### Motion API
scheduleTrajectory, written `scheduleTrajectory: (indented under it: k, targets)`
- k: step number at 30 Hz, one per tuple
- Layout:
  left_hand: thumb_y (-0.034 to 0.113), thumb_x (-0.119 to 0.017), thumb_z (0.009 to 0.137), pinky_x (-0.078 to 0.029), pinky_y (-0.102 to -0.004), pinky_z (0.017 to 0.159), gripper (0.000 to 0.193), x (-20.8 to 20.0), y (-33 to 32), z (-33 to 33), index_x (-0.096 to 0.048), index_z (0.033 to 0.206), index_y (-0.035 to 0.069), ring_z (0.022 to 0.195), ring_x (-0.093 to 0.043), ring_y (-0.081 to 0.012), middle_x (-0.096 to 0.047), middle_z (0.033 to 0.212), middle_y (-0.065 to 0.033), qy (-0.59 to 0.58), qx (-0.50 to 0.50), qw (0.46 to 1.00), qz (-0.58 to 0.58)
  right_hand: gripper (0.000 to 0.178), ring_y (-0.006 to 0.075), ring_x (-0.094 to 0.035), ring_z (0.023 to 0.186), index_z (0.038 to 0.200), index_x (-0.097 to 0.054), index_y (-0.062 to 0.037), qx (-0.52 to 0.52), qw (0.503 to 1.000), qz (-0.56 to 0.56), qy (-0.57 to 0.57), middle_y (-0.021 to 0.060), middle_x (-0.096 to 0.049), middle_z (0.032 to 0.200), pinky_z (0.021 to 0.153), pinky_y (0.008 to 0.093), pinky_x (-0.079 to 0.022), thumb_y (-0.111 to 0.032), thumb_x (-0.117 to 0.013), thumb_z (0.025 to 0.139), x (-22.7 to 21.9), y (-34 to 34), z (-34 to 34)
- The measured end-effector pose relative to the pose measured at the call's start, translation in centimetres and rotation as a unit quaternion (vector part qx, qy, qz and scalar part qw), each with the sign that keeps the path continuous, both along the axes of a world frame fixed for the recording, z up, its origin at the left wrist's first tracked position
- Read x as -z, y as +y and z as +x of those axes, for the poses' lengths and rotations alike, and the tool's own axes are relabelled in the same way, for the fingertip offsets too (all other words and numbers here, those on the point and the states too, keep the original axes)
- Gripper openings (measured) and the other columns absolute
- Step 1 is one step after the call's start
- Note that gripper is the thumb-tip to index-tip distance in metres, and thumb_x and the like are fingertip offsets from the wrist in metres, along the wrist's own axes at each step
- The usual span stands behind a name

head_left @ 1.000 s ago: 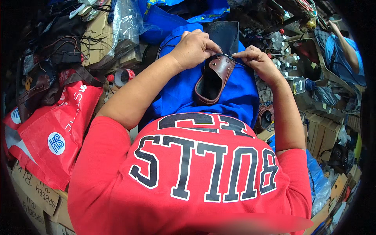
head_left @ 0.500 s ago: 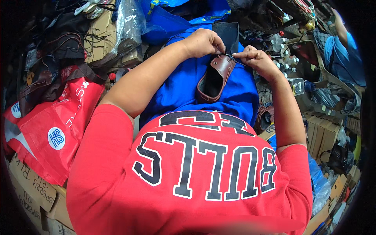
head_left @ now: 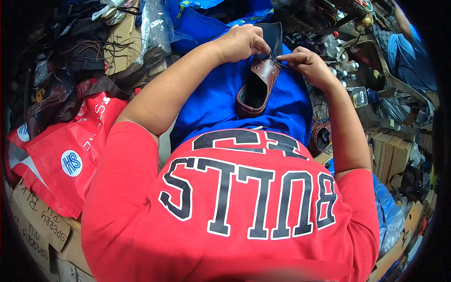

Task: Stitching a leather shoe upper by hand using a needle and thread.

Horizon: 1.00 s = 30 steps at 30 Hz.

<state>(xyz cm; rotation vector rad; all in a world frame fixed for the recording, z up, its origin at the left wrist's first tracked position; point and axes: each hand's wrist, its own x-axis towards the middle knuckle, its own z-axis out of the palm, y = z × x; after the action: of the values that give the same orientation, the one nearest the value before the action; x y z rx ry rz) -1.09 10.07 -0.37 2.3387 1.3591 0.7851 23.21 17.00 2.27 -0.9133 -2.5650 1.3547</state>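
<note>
A brown leather shoe (head_left: 256, 91) rests on the blue cloth over my lap, its heel toward me and its opening dark inside. Eyelets show on its upper near the far end. My left hand (head_left: 245, 43) is closed in a pinch just above the eyelets, at the left. From the right, my right hand (head_left: 307, 66) pinches with thumb and forefinger beside the same spot. A thin dark shoelace (head_left: 273, 59) runs between the two hands; the fingers partly cover it. Beyond the shoe, a flat black flap (head_left: 271, 35) sticks up behind the fingers.
A red bag (head_left: 66, 150) and cardboard boxes (head_left: 40, 221) lie at the left. Small bottles (head_left: 338, 54) and a clear jar (head_left: 359, 97) stand at the right, above stacked cardboard (head_left: 383, 152). Another brown shoe (head_left: 322, 136) sits by my right side. A person's blue clothing (head_left: 406, 61) shows at far right.
My left hand has lifted slightly and moved a little left. The shoe has shifted slightly away from me, while the right hand still pinches at the lace.
</note>
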Motion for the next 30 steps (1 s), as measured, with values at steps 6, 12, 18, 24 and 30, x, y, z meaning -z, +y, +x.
scheduleTrajectory:
  k: [6, 12, 18, 24, 30]
  targets:
    - [0.000, -0.068, 0.071, -0.046, -0.0334, 0.067, 0.026, 0.7, -0.1, 0.0, -0.074, 0.091, 0.017, 0.076, -0.055, -0.0224, -0.054, 0.075, -0.0058, -0.041, -0.009, 0.998, -0.050, 0.048, 0.0123, -0.052, 0.077, 0.113, -0.069, -0.0161, 0.023, 0.999, -0.033, 0.016, 0.0023, -0.050, 0.078, 0.074, 0.0231, -0.044, 0.008, -0.051, 0.076, 0.6, -0.6, 0.3]
    - [0.008, -0.067, 0.075, -0.048, -0.0356, 0.072, 0.024, 1.2, -0.1, -0.2, -0.074, 0.093, 0.024, 0.080, -0.059, -0.0240, -0.057, 0.079, -0.0052, -0.048, -0.014, 0.996, -0.073, 0.049, 0.0116, -0.050, 0.077, 0.114, -0.068, -0.0152, 0.029, 0.998, -0.049, 0.028, 0.0011, -0.048, 0.077, 0.075, 0.0219, -0.043, 0.008, -0.049, 0.075, 1.0, -0.6, 0.6]
    - [0.001, -0.069, 0.075, -0.045, -0.0292, 0.067, 0.019, 1.3, 0.2, 0.2, -0.074, 0.090, 0.012, 0.074, -0.055, -0.0180, -0.055, 0.073, -0.0041, -0.128, -0.018, 0.983, -0.133, 0.049, 0.0113, -0.049, 0.078, 0.114, -0.068, -0.0138, 0.039, 0.995, -0.083, 0.033, -0.0003, -0.048, 0.078, 0.076, 0.0208, -0.041, 0.008, -0.051, 0.074, 1.2, -0.4, 0.3]
    - [0.001, -0.070, 0.075, -0.048, -0.0259, 0.069, 0.014, 1.1, 1.6, 0.7, -0.072, 0.088, 0.006, 0.075, -0.059, -0.0143, -0.062, 0.078, -0.0040, -0.131, 0.007, 0.972, -0.195, 0.046, 0.0110, -0.048, 0.077, 0.113, -0.069, -0.0143, 0.035, 0.995, -0.081, 0.036, -0.0003, -0.047, 0.078, 0.074, 0.0211, -0.041, 0.007, -0.054, 0.075, 1.5, -0.2, 0.1]
    - [0.010, -0.071, 0.074, -0.051, -0.0299, 0.072, 0.014, 0.9, -1.9, 1.1, -0.072, 0.088, 0.010, 0.077, -0.066, -0.0182, -0.069, 0.080, -0.0064, -0.085, -0.098, 0.979, -0.155, 0.035, 0.0134, -0.049, 0.073, 0.112, -0.069, -0.0166, 0.057, 0.997, 0.044, 0.031, 0.0034, -0.048, 0.073, 0.070, 0.0241, -0.042, -0.003, -0.062, 0.081, 1.5, -2.8, 0.8]
